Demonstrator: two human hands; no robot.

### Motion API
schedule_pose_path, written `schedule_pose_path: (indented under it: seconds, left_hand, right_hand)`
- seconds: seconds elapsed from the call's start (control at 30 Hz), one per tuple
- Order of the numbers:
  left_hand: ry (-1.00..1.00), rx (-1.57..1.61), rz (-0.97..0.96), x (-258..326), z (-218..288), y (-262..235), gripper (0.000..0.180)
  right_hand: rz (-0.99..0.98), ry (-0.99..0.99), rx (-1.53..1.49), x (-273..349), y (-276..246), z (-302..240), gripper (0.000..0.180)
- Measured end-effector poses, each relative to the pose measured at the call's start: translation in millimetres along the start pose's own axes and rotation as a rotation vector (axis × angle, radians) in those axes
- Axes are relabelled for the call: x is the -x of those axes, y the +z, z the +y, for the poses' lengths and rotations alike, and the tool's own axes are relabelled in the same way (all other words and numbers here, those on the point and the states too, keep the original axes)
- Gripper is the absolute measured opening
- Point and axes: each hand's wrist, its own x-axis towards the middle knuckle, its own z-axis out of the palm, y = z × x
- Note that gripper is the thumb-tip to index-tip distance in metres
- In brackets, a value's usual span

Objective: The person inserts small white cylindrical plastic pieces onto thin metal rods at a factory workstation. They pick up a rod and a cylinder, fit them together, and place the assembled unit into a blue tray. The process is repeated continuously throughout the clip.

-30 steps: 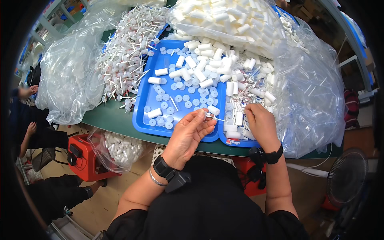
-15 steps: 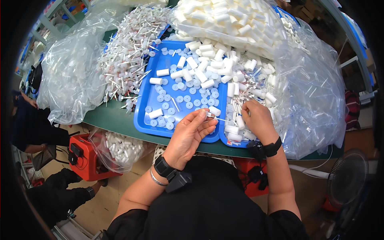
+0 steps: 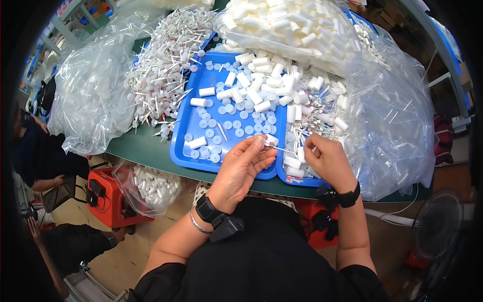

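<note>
Green table (image 3: 151, 151), blue tray (image 3: 183, 151) on it with loose white tubes (image 3: 261, 85) and discs; clear bags left and right. Left hand (image 3: 241, 168) at tray's near edge, fingers pinching a thin white stick (image 3: 276, 147). Right hand (image 3: 327, 161) curled over the stick pile; grasp hidden, cannot tell. Stick looks light, stiff, slippery, probably bendable: pinch mid-shaft. Versus a second ago: both hands in the same spots, right hand slightly lower.

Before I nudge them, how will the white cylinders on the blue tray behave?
The white cylinders lie on their sides, so they would probably roll. They look small and light, likely scattering easily. The blue tray has a raised rim that should contain most.
</note>
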Motion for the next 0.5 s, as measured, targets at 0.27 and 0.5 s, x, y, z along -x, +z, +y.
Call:
schedule_pose_path:
  seconds: [0.27, 0.5]
  left_hand:
    - [0.012, 0.007, -0.04, -4, -7, 4, 0.03]
    - [0.017, 0.002, -0.03, -5, -6, -1, 0.029]
  right_hand:
    - [-0.017, -0.062, -0.096, 11, -4, -30, 0.007]
    - [0.013, -0.081, -0.079, 12, -1, -28, 0.007]
